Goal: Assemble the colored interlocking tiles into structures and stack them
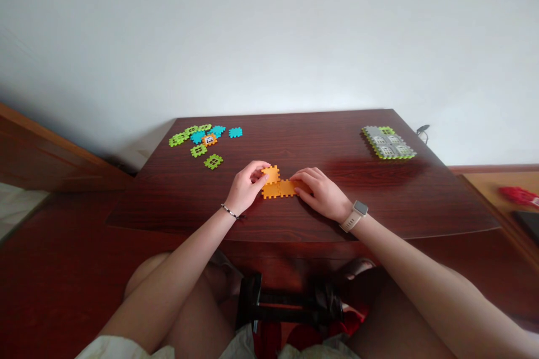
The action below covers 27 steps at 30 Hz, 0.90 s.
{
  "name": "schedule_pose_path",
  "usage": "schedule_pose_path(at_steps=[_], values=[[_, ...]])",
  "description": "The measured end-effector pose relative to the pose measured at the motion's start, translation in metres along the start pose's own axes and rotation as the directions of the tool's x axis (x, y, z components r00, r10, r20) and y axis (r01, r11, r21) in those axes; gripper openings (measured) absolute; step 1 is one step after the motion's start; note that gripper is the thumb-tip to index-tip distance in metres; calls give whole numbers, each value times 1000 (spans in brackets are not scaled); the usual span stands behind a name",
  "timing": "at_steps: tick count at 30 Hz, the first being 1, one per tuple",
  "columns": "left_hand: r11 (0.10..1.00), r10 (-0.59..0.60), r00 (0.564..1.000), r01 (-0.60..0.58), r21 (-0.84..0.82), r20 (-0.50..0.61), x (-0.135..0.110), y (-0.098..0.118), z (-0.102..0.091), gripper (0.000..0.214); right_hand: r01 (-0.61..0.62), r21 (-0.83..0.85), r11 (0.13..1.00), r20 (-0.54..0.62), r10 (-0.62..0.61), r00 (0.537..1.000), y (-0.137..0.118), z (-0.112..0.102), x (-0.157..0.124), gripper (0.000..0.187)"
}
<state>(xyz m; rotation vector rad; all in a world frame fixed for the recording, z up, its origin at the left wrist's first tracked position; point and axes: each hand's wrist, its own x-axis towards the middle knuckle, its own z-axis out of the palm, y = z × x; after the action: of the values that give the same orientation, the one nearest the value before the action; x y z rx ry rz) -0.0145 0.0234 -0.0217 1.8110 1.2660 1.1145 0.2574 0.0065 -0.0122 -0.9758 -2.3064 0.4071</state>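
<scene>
Several orange interlocking square tiles (278,185) lie joined together on the dark wooden table (295,219), near its front middle. My left hand (246,186) pinches the upper orange tile at its left edge, fingers curled. My right hand (322,193), with a watch on the wrist, presses its fingers down on the right end of the orange tiles. A bracelet sits on my left wrist.
A loose heap of green, teal and orange tiles (202,140) lies at the table's back left. A flat grey and green assembled panel (388,143) rests at the back right. A white wall stands behind. A red object (520,195) lies on a lower surface to the right.
</scene>
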Motion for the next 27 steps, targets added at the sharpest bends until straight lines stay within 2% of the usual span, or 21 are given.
schedule_pose_path(at_steps=[15,27], values=[[990,34,998,-28,137,-45,0,3,1,26,2,9,1000,5,-2,1000,-3,-2,1,20],[956,91,996,-86,281,-5,0,-5,3,31,5,14,1000,3,-6,1000,-3,-2,1,18]])
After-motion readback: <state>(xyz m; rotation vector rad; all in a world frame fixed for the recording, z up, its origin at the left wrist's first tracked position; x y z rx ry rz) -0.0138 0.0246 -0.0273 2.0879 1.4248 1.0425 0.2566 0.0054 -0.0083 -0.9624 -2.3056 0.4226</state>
